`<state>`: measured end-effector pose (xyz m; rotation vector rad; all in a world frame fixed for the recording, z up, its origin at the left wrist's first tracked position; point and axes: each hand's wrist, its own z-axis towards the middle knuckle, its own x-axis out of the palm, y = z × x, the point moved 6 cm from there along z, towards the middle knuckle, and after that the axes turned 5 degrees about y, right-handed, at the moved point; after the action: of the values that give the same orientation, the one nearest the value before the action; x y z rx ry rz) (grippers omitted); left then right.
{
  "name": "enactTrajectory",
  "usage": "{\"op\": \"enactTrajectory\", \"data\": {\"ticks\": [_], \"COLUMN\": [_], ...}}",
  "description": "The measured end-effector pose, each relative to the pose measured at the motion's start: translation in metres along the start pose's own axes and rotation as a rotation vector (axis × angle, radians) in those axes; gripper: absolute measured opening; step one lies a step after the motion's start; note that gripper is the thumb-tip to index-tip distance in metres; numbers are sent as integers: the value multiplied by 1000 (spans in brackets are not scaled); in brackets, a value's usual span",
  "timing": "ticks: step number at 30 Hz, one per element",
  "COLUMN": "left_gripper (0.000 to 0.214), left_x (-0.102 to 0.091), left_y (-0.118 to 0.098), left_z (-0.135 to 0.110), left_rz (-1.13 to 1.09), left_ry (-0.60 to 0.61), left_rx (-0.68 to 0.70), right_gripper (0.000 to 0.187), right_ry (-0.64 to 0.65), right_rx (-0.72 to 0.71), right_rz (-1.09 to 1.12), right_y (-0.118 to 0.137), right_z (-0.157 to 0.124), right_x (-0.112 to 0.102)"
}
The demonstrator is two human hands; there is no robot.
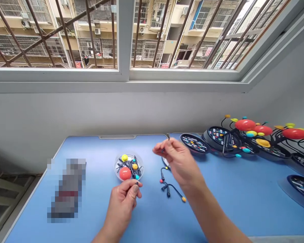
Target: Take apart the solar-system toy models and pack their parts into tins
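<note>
While I lean over the light blue tabletop, a pixelated grey object, too blurred to name, lies well left of the clear round plastic dish, which holds yellow and red balls among bent black rods. Just in front of the dish, my left hand is closed in a pinch on a small dark piece. Right of the dish lies a black branching rod assembly tipped with red and orange balls, and my raised right hand pinches a thin dark rod above it. Farther right of the dish stand round black printed discs and assembled black-armed models with glossy red spheres.
</note>
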<state>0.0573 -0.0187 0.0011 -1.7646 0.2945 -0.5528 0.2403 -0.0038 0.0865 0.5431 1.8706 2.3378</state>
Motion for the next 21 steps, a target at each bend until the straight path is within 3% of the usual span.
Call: {"op": "enactTrajectory", "data": {"ticks": [3, 6, 11, 21], "left_gripper": [36, 34, 30, 31], "left_x": [4, 7, 9, 11], "left_y": [-10, -8, -5, -15], "left_z": [4, 4, 2, 0], "left_rz": [-79, -164, -251, -204], "left_ry": [39, 60, 87, 126], "left_rx": [12, 16, 19, 48], "right_gripper": [30, 31, 30, 25], "right_ry": [132, 208, 240, 260], "right_rx": [106, 168, 193, 195], "right_rz": [32, 70, 126, 136], "right_y": [-28, -45, -49, -59], "right_z": [-19, -35, -44, -50], "right_x": [32, 50, 56, 59]}}
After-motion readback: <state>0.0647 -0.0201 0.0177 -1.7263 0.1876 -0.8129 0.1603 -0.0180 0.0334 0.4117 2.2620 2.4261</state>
